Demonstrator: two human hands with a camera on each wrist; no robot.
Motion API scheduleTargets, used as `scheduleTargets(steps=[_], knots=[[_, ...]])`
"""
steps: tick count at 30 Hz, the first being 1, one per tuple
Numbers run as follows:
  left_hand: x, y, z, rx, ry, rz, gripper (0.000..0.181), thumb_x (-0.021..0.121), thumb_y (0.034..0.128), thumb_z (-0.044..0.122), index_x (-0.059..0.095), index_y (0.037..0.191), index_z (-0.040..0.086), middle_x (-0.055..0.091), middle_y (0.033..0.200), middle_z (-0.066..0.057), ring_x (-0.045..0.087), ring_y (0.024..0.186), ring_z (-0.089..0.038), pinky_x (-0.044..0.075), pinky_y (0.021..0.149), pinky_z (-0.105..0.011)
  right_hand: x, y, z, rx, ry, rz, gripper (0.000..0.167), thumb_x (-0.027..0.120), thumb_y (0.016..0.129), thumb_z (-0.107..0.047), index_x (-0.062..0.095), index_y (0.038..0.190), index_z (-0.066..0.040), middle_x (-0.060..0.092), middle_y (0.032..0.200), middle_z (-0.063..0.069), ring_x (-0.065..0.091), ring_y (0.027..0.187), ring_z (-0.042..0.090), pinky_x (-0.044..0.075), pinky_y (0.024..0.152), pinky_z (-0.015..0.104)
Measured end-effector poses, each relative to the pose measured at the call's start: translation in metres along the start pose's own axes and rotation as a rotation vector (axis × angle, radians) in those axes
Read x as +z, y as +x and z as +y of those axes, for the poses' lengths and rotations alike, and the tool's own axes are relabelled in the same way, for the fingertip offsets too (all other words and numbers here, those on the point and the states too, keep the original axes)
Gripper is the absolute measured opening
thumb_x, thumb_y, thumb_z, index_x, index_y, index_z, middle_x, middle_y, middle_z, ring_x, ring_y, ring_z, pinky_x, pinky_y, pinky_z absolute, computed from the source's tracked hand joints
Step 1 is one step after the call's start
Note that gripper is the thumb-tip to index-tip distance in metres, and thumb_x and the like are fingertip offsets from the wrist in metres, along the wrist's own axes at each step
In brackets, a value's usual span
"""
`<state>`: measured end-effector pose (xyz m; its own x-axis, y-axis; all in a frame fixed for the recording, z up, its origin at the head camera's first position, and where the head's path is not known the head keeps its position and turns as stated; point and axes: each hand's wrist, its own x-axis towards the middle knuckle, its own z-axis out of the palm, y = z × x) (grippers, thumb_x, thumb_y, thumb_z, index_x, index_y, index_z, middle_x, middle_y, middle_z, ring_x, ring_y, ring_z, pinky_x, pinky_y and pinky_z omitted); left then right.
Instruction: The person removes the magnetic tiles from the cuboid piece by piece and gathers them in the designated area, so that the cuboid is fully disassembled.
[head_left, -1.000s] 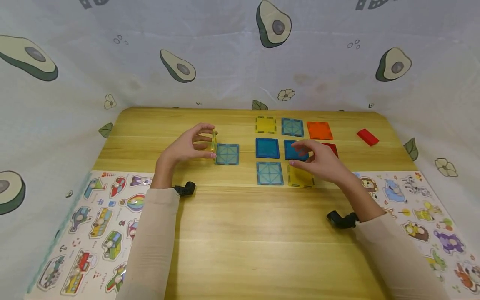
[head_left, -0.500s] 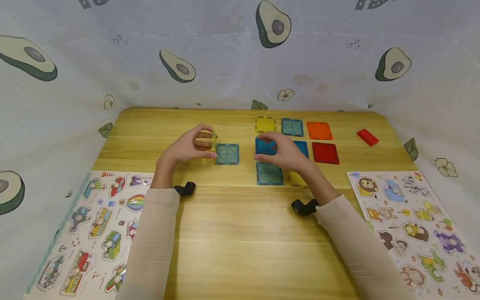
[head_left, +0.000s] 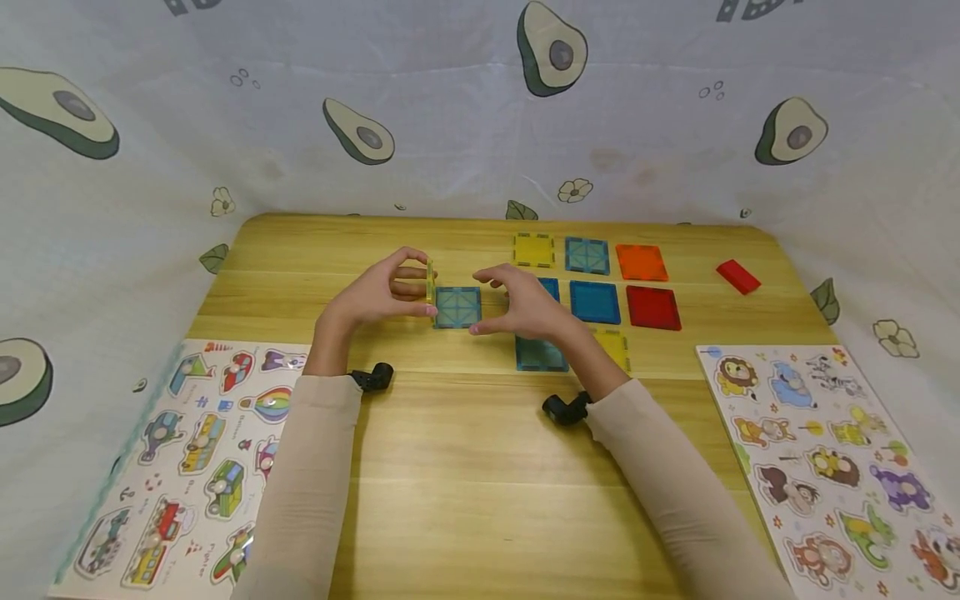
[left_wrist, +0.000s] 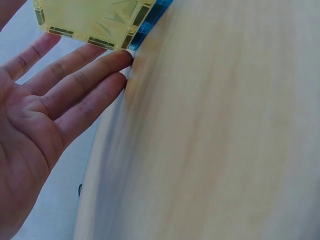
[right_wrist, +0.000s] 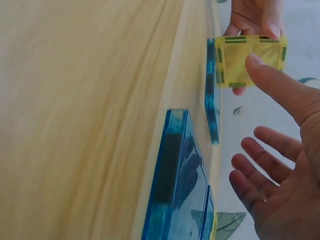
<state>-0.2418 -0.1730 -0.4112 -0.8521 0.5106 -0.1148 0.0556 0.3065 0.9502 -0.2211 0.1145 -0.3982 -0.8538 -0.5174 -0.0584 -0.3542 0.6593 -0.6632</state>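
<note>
A yellow square magnetic tile (head_left: 431,283) stands upright along the left edge of a light blue magnetic tile (head_left: 458,308) lying flat on the table. My left hand (head_left: 375,293) holds the yellow tile by its edges between thumb and fingers. In the left wrist view, fingertips touch the lower border of that yellow tile (left_wrist: 90,20). My right hand (head_left: 523,307) is just right of the light blue tile, thumb and fingers spread apart with nothing between them. It hovers over part of a dark blue tile (head_left: 551,288) and a blue tile (head_left: 542,355), covering some of both.
Flat on the table's right half lie yellow (head_left: 533,251), patterned blue (head_left: 587,256), orange (head_left: 642,262), blue (head_left: 595,302), red (head_left: 654,307) and yellow (head_left: 615,348) tiles. Farther right is a red piece (head_left: 738,277). Picture puzzle boards lie left (head_left: 187,492) and right (head_left: 806,437).
My right hand has moved left from above the blue and yellow tiles to beside the light blue tile, uncovering the red tile. The left hand keeps the yellow tile in place.
</note>
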Motion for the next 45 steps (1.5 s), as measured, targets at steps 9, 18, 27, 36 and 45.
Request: scheduleTargets(steps=[9, 18, 27, 36, 45], knots=[[-0.001, 0.000, 0.000, 0.011, 0.002, -0.009, 0.081, 0.087, 0.0839, 0.013, 0.037, 0.148, 0.012, 0.050, 0.153, -0.012, 0.057, 0.135, -0.038, 0.052, 0.107, -0.054, 0.010, 0.015, -0.008, 0.031, -0.047, -0.062, 0.093, 0.088, 0.080, -0.045, 0.045, 0.155, -0.011, 0.045, 0.156, 0.011, 0.045, 0.141, 0.034, 0.042, 0.116, 0.054], [0.000, -0.002, 0.005, 0.019, 0.040, 0.012, 0.083, 0.088, 0.0809, 0.007, 0.038, 0.148, 0.007, 0.046, 0.154, -0.016, 0.059, 0.131, -0.042, 0.051, 0.108, -0.056, 0.016, 0.028, -0.017, 0.096, -0.156, -0.106, 0.095, 0.088, 0.079, -0.047, 0.044, 0.156, -0.015, 0.041, 0.160, 0.012, 0.037, 0.147, 0.036, 0.037, 0.119, 0.055], [0.004, -0.011, 0.023, 0.067, 0.078, 0.023, 0.074, 0.088, 0.0799, 0.007, 0.043, 0.140, 0.007, 0.052, 0.146, -0.020, 0.064, 0.125, -0.042, 0.051, 0.107, -0.056, 0.021, 0.033, -0.022, 0.116, -0.290, -0.111, 0.086, 0.087, 0.077, -0.052, 0.056, 0.148, -0.016, 0.050, 0.146, 0.013, 0.046, 0.130, 0.035, 0.046, 0.108, 0.053], [0.001, -0.003, 0.007, 0.045, 0.100, 0.063, 0.083, 0.092, 0.0767, 0.012, 0.043, 0.145, 0.007, 0.054, 0.146, -0.015, 0.064, 0.125, -0.039, 0.052, 0.107, -0.053, 0.020, 0.031, -0.019, 0.105, -0.312, -0.089, 0.083, 0.087, 0.074, -0.056, 0.062, 0.142, -0.014, 0.055, 0.134, 0.012, 0.054, 0.115, 0.029, 0.051, 0.098, 0.047], [0.000, -0.004, 0.009, 0.005, 0.097, 0.037, 0.084, 0.091, 0.0767, 0.009, 0.044, 0.145, 0.004, 0.054, 0.148, -0.018, 0.060, 0.131, -0.040, 0.048, 0.112, -0.054, 0.007, 0.020, -0.022, 0.017, -0.231, 0.000, 0.080, 0.089, 0.074, -0.049, 0.063, 0.140, -0.011, 0.057, 0.137, 0.012, 0.055, 0.120, 0.031, 0.050, 0.101, 0.049]])
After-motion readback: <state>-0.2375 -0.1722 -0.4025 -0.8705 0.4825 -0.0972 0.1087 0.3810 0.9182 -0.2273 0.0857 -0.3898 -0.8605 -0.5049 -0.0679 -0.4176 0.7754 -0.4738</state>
